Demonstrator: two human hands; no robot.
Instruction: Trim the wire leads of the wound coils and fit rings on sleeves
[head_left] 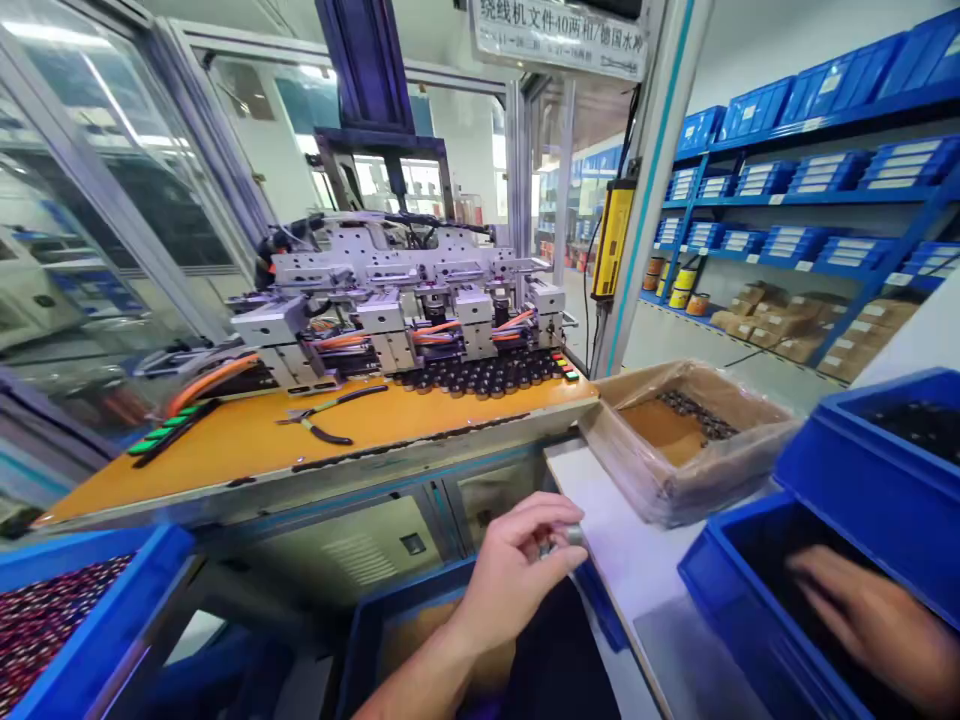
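My left hand (521, 565) is closed around a small silvery metal piece (571, 535), whose end shows between thumb and fingertips. It hovers beside the edge of the white side table (611, 510). At the lower right, my right hand (862, 610) reaches into a blue bin (739, 580) with a dark inside. Motion smears its fingers, so whether they hold anything cannot be seen.
Ahead stands a multi-head machine (397, 310) over an orange worktop (225, 450) with pliers (330, 410) and rows of dark round parts (480, 378). A plastic-lined carton (637, 480), another blue bin (847, 460) and a left bin of small parts (161, 575) surround me.
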